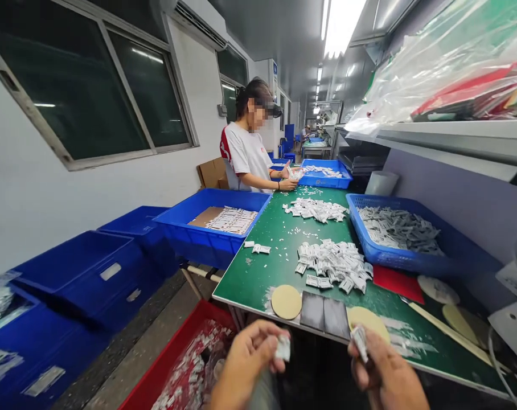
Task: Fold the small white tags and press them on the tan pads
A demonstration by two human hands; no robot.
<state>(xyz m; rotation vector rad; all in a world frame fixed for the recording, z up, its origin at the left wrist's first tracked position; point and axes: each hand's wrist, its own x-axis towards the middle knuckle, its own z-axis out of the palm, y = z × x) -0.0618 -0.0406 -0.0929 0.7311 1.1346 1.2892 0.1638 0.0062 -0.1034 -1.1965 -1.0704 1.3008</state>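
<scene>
Between thumb and fingers, my left hand (252, 359) pinches a small white plastic part (283, 348), just in front of the table's near edge. Another white part (360, 343) is gripped in my right hand (384, 364), in front of a round yellow disc (369, 322). A second yellow disc (286, 302) and two dark grey rectangular pads (324, 313) lie at the edge of the green table (258, 287). Beyond them rests a heap of white parts (335, 262), with a smaller pile (316, 209) farther back.
A blue bin (216, 250) with rows of parts adjoins the table's left side. A blue basket (395, 259) of parts stands right. Below left is a red bin (156, 370). A person (252, 142) handles parts at the far left side. A knife-like tool (446, 330) lies right.
</scene>
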